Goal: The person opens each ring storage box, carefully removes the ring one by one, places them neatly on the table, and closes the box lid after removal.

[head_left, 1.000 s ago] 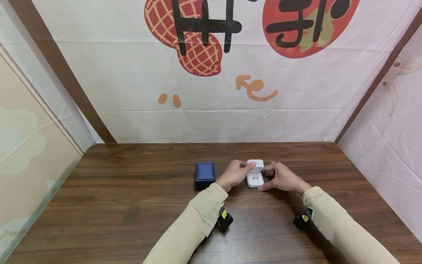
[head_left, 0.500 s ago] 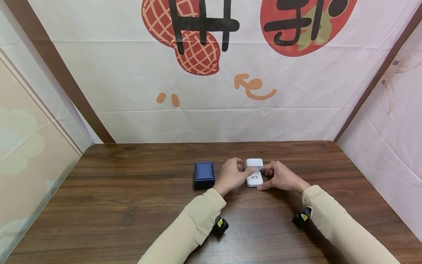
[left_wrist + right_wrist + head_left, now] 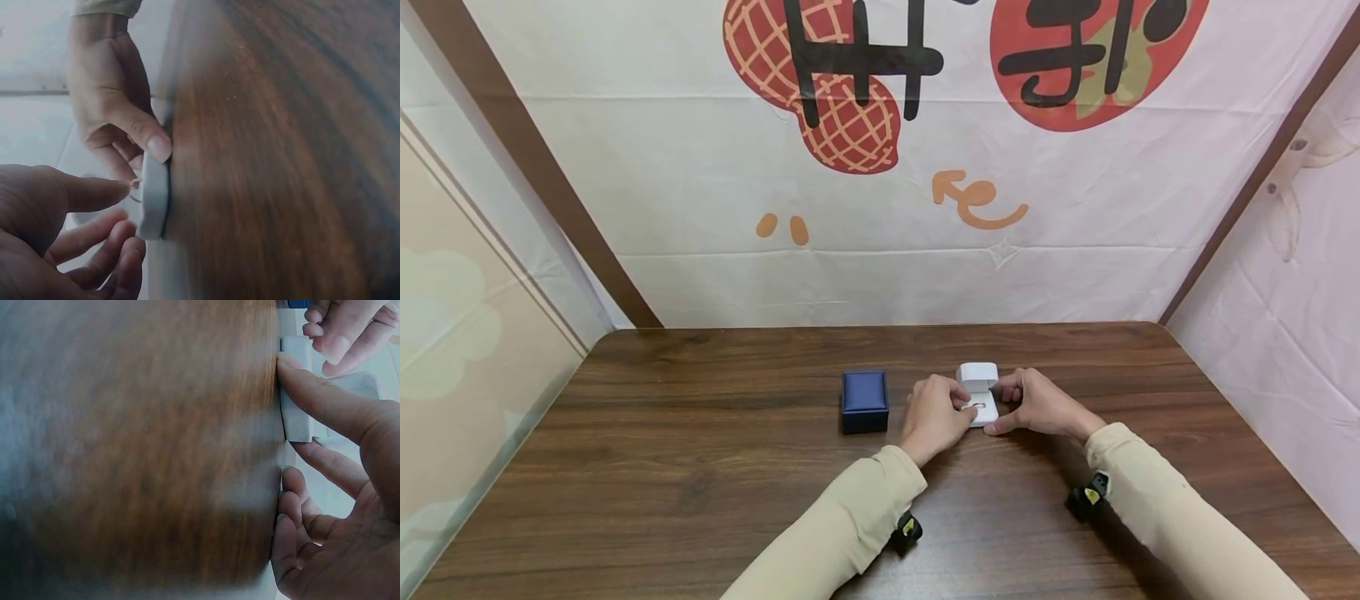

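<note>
White is the open box (image 3: 977, 375), its right side held by the right hand (image 3: 1039, 404). The left hand (image 3: 933, 417) is nearer the ring (image 3: 980, 405), seated in the box just right of its narrow grip; whether it pinches, I cannot tell. A blue case (image 3: 864, 400) stands left of the box; large black characters (image 3: 863, 60) behind it are partly cropped.
</note>
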{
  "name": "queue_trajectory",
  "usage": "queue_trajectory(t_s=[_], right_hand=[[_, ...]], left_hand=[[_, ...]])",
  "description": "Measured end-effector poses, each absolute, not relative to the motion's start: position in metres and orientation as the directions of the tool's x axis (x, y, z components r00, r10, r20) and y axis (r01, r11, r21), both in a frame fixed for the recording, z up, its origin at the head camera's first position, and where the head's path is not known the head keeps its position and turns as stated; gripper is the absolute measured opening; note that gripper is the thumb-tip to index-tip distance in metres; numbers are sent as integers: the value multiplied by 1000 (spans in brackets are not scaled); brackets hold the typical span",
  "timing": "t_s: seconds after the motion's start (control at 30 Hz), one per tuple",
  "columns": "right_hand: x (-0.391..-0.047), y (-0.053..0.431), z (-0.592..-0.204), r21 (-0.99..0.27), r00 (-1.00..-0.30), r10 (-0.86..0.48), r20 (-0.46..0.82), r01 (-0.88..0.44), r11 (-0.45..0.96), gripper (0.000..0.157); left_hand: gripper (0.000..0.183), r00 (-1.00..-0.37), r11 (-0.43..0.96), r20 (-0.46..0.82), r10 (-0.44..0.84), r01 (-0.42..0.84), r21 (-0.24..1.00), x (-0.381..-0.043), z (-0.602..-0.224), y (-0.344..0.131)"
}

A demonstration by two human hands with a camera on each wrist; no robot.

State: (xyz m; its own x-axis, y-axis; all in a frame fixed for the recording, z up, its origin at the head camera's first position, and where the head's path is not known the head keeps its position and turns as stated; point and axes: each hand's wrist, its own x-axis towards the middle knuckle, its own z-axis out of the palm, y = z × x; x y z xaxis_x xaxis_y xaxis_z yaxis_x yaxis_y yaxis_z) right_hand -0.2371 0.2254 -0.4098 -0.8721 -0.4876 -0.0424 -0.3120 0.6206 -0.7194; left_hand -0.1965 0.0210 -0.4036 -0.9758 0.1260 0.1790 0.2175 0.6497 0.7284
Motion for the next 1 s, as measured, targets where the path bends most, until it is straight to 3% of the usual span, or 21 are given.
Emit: queue_trajectory(t_s=[1.0], right_hand=[[-235, 225, -408, -728, -858, -513, -32, -331, 600, 35]], left_hand=[[4, -957, 642, 218, 191, 290, 709, -206, -412, 28]])
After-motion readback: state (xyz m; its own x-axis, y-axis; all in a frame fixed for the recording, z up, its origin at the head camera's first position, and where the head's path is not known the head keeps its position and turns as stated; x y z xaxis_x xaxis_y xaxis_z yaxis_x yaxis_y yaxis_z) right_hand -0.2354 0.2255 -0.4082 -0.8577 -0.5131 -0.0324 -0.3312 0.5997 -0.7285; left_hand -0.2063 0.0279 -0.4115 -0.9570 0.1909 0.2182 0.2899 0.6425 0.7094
